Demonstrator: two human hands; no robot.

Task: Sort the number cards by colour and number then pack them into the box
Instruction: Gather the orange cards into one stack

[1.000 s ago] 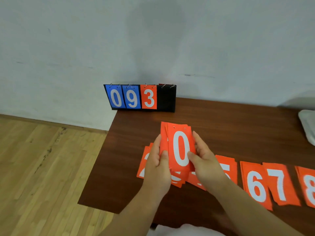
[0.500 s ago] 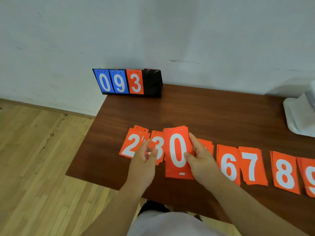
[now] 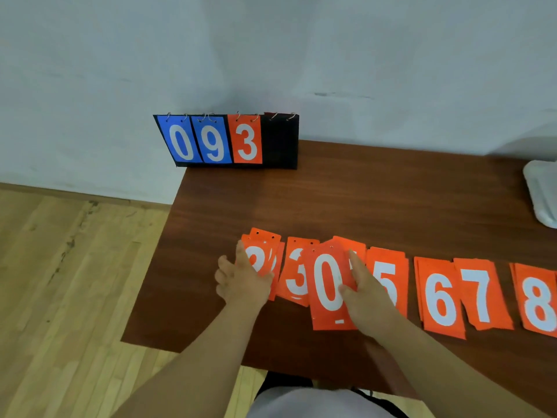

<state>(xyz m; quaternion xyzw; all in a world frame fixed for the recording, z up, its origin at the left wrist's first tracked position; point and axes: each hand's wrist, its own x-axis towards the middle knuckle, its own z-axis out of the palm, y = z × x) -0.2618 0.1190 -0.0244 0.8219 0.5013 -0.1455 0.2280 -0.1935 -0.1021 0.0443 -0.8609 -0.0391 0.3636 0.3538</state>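
Observation:
A row of orange number cards lies along the near part of the brown table (image 3: 361, 200). My right hand (image 3: 366, 292) holds a stack topped by the 0 card (image 3: 327, 285), thumb on its face, over the pile behind it. My left hand (image 3: 242, 279) rests flat on the 2 pile (image 3: 262, 254) at the row's left end. Between them lies the 3 pile (image 3: 297, 276). To the right lie the 5 pile (image 3: 388, 279), the 6 pile (image 3: 440, 300), the 7 pile (image 3: 482, 294) and the 8 pile (image 3: 538, 300).
A black flip scoreboard (image 3: 280, 143) stands at the table's far left corner against the wall, showing blue 0 and 9 and an orange 3. A white object (image 3: 542, 191) sits at the right edge. Wooden floor (image 3: 60, 282) lies beyond the table's left edge.
The 0 stack came down from in front of me to the table. My left hand let go of it and moved left onto the 2 pile.

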